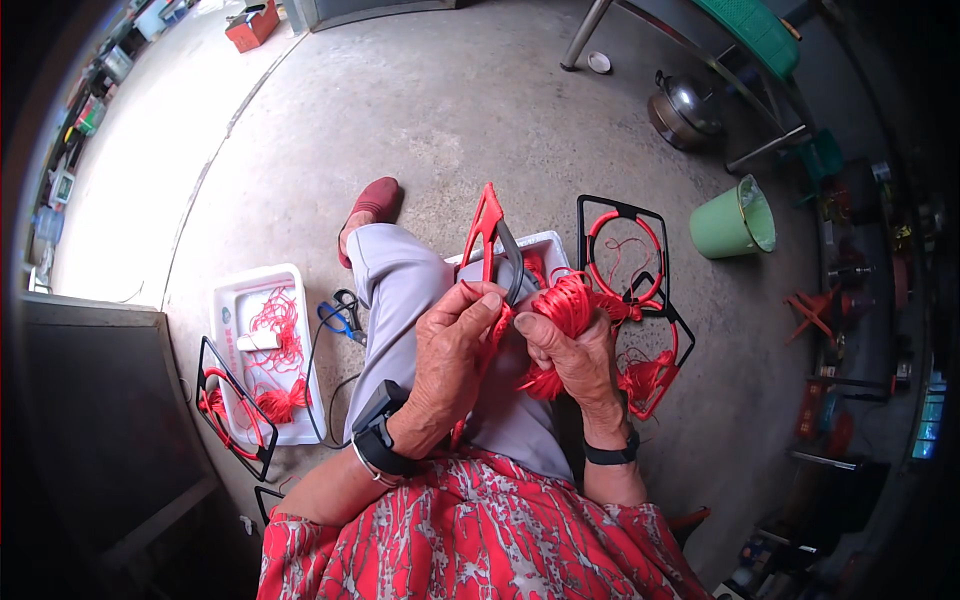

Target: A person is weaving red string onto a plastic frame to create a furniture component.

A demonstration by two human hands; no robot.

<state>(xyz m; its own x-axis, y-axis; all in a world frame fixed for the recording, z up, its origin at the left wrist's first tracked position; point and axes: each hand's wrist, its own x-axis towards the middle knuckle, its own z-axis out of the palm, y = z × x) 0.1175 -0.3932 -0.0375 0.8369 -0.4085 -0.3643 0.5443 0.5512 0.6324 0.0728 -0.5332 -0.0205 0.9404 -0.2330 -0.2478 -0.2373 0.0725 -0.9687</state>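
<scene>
My left hand [455,340] is closed, thumb and fingertips pressed together at the lower end of a red and black frame [487,228] that stands up over my lap. Red cord runs along the frame beside these fingers; whether they also pinch the cord is hidden. A thick bundle of glossy red cord [562,302] fills my right hand [578,365], the thumb lying across it and loose loops hanging below. The two hands are close together. Behind them, partly covered, is a white tray [548,243] with more red material in it.
At left, a white tray [222,300] holds red cord, with blue-handled scissors [342,318] nearby. A black frame with a red ring [240,425] leans on it. Similar frames [625,207] with cord lie at right. Beyond are a green bin [722,225], a metal pot [685,110] and a metal-legged table [590,35].
</scene>
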